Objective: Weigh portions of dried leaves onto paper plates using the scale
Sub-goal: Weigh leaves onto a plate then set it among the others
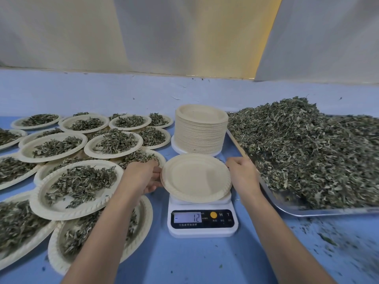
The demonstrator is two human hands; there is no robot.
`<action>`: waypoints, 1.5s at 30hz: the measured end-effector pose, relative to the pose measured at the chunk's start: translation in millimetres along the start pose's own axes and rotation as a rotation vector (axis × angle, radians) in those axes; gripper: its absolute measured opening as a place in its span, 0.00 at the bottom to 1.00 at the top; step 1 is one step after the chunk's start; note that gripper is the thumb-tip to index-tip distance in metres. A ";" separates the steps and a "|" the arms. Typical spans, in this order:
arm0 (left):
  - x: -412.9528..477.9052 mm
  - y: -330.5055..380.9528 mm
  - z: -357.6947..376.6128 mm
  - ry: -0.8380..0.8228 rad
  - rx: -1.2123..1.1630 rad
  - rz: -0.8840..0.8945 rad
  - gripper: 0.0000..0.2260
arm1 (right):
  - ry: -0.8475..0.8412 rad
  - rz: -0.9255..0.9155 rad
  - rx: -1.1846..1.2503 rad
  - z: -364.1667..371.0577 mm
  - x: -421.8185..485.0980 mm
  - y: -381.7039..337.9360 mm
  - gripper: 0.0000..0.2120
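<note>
Pinched at opposite rims by curled fingers of the left grip and right grip, an empty round beige paper plate is being held over the small white digital scale, probably for centring before dried green leaves, heaped on the steel tray alongside, are being added.

Premises appear to be a small workroom for portioning bulk dried plant material, not a domestic kitchen. Evidence: a long table under blue covering, a metal tray heaped with loose dried leaves, a digital scale, a tall stack of paper plates and many filled plates set out in overlapping rows. Plain pale sheeting hangs behind the table.
</note>
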State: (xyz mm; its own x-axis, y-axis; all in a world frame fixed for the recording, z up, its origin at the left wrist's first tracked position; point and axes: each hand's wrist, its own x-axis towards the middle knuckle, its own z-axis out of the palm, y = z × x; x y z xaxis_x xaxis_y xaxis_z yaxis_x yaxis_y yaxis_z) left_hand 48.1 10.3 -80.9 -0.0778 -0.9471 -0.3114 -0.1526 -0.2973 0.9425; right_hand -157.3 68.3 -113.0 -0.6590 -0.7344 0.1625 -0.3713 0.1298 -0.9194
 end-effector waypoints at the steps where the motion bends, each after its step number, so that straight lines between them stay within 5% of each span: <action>1: 0.9 0.9 0.0 -0.001 0.000 -0.003 0.11 | 0.008 -0.002 0.003 -0.4 0.5 0.8 0.17; 4: 3.0 2.0 0.0 0.051 0.141 0.124 0.09 | 0.016 0.026 0.063 -3.8 0.8 -2.4 0.04; 7: -3.9 2.8 3.2 0.160 0.455 0.403 0.09 | 0.073 -0.004 0.075 -10.4 3.1 -3.8 0.10; 11: -17.6 10.1 22.5 0.137 0.452 0.561 0.09 | 0.195 -0.086 -0.006 -28.7 11.8 -2.0 0.13; 15: -28.8 18.4 55.2 -0.006 0.297 0.596 0.10 | 0.229 -0.168 -0.416 -56.6 33.7 13.1 0.17; 20: -41.9 29.1 102.1 -0.147 0.176 0.622 0.13 | 0.111 0.153 -1.011 -74.6 59.6 35.9 0.31; 25: -51.1 31.1 127.1 -0.220 0.180 0.691 0.15 | 0.038 0.414 -0.982 -73.3 72.1 49.1 0.36; 32: -49.6 26.0 120.5 -0.265 0.118 0.718 0.13 | -0.056 -0.034 -0.903 -53.7 81.8 43.5 0.20; 36: -47.3 25.3 112.6 -0.246 0.120 0.712 0.13 | 0.156 -0.270 -0.915 -58.0 84.5 45.6 0.21; 38: -45.5 26.4 108.3 -0.230 0.113 0.719 0.13 | 0.211 -0.255 -0.976 -60.7 87.8 49.1 0.24; 42: -43.8 30.3 103.3 -0.209 0.091 0.731 0.12 | -0.109 -0.016 -0.967 -58.9 92.7 56.2 0.25; 45: -43.4 30.7 102.3 -0.200 0.095 0.728 0.12 | -0.130 -0.069 -0.956 -57.9 93.1 56.2 0.23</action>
State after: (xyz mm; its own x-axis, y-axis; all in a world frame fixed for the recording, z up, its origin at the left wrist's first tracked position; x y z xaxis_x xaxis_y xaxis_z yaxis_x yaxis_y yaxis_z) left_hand -53.9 54.6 -50.9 -0.3672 -0.8576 0.3601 -0.0783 0.4143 0.9068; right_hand -277.4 45.9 -128.8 -0.5595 -0.8213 0.1115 -0.8199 0.5287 -0.2198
